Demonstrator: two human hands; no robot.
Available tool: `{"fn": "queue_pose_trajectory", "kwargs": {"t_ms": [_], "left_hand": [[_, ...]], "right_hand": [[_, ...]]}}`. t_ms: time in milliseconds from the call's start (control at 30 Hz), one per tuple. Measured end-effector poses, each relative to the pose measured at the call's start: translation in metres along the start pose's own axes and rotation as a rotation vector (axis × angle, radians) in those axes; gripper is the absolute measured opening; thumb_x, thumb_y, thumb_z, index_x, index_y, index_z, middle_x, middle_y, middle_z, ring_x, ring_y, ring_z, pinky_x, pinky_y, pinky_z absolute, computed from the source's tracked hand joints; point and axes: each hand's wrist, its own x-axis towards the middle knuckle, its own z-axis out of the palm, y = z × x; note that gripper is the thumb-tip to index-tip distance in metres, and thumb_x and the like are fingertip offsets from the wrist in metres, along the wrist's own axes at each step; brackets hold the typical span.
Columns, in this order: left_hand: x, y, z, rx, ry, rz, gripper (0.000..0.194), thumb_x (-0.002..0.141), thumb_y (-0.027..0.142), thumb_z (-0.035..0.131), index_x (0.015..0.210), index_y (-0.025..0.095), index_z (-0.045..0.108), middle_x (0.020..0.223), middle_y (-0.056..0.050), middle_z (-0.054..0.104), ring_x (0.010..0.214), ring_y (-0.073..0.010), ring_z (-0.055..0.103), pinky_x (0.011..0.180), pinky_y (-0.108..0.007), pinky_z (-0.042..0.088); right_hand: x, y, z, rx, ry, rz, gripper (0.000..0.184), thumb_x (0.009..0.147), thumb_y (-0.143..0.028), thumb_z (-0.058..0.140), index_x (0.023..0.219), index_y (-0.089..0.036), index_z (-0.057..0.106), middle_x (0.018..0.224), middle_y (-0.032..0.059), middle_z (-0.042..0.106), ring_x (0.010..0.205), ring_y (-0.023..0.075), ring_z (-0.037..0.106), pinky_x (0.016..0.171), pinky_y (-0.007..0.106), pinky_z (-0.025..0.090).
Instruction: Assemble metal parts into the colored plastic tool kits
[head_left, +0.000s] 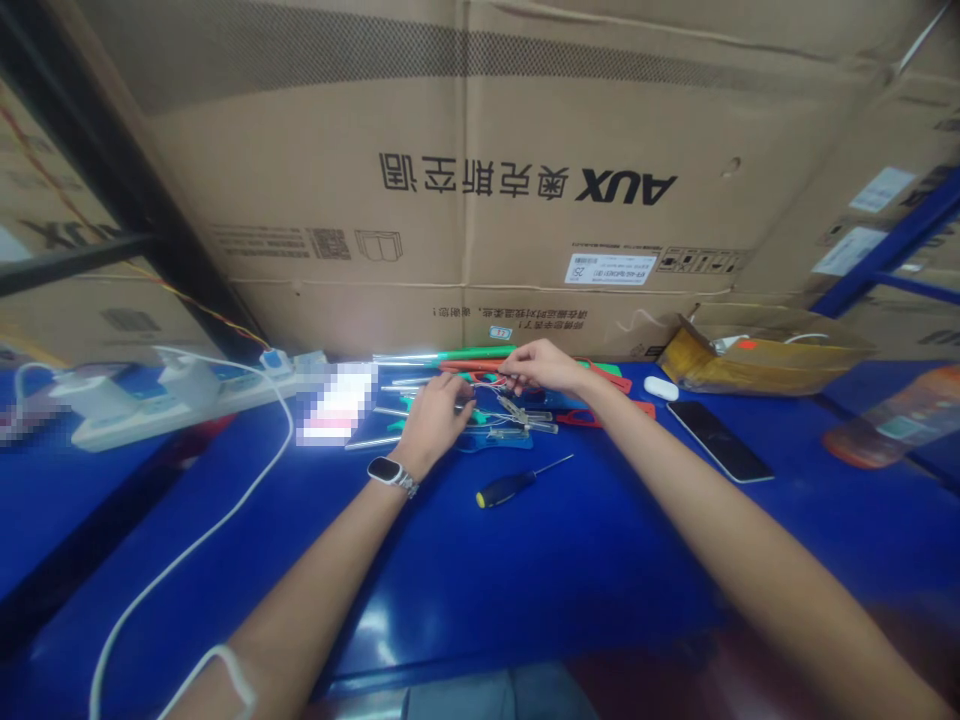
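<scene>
A heap of slim tools lies by the cardboard wall, with metal shafts and green, orange and clear handles; small testers with clear handles are among them. My left hand, wearing a watch, rests over the left of the heap, fingers curled down. What sits under them is hidden. My right hand reaches in from the right, thumb and fingertips pinched at the heap's middle; the thing between them is too small to name. Nearer to me lies a screwdriver with a dark, yellow-ended handle, touched by neither hand.
A white power strip with plugs and a trailing white cable occupies the left. To the right are a phone, a white earbud case, a taped box and a bottle. Behind stands a large carton.
</scene>
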Motion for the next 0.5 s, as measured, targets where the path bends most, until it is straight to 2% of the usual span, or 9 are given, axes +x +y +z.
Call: {"fn": "queue_pose_trajectory", "kwargs": {"t_ms": [100,233,367,500], "left_hand": [[0.000,-0.007,-0.002,-0.009,0.020,-0.022,0.008,0.088,0.020,0.062,0.095,0.019,0.059,0.100,-0.007,0.063,0.097,-0.0266,0.060,0.083,-0.040,0.047],[-0.004,-0.010,-0.005,0.022,0.003,-0.046,0.007,0.089,0.023,0.060,0.095,0.020,0.060,0.100,-0.007,0.063,0.098,-0.0272,0.059,0.084,-0.041,0.047],[-0.009,-0.009,-0.012,0.076,-0.048,-0.033,0.008,0.091,0.023,0.056,0.093,0.021,0.063,0.101,-0.007,0.064,0.098,-0.0273,0.060,0.084,-0.040,0.047],[-0.011,-0.017,-0.024,0.102,-0.069,-0.040,0.012,0.091,0.021,0.053,0.090,0.022,0.065,0.098,-0.007,0.066,0.093,-0.0269,0.062,0.081,-0.039,0.048]], "right_hand": [[-0.003,0.002,0.000,-0.018,0.029,-0.049,0.016,0.084,-0.024,0.066,0.072,-0.012,0.067,0.065,0.0045,0.069,0.052,0.0105,0.060,0.049,0.022,0.043],[-0.008,0.013,0.011,-0.082,0.064,-0.142,0.015,0.084,-0.026,0.065,0.077,-0.013,0.068,0.065,0.0034,0.068,0.052,0.0114,0.059,0.055,0.025,0.047],[-0.015,0.027,0.026,-0.365,0.095,-0.253,0.011,0.083,-0.025,0.065,0.084,-0.016,0.071,0.065,0.0003,0.066,0.059,0.0127,0.058,0.059,0.025,0.043],[-0.022,0.032,0.033,-0.576,0.092,-0.333,0.013,0.086,-0.024,0.062,0.092,-0.019,0.073,0.081,0.0025,0.067,0.075,0.0157,0.061,0.071,0.028,0.045]]}}
